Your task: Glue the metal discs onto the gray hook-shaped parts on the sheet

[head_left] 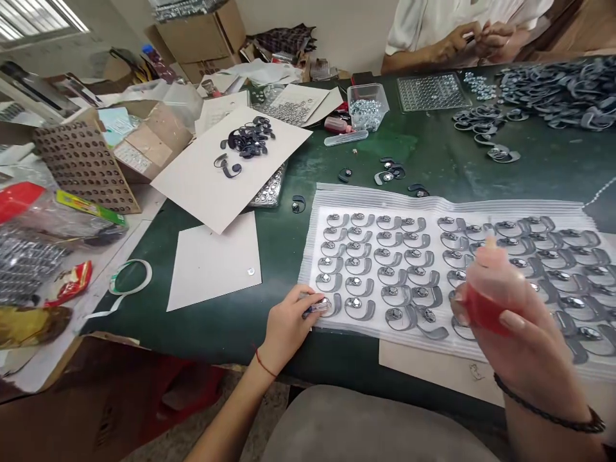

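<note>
We find the right grip (527, 340) closed around a bottle of red liquid (493, 298), above the grey curved pieces (420, 293). The left grip (289, 321) pinches a small clear object (316, 307) beside one piece. Beyond both grips, a clear tub (384, 102) stands on the table (322, 160).

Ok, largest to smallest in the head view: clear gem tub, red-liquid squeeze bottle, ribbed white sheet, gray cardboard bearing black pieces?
1. Ribbed white sheet
2. Gray cardboard
3. Red-liquid squeeze bottle, though nearer the camera than the tub
4. Clear gem tub
</note>
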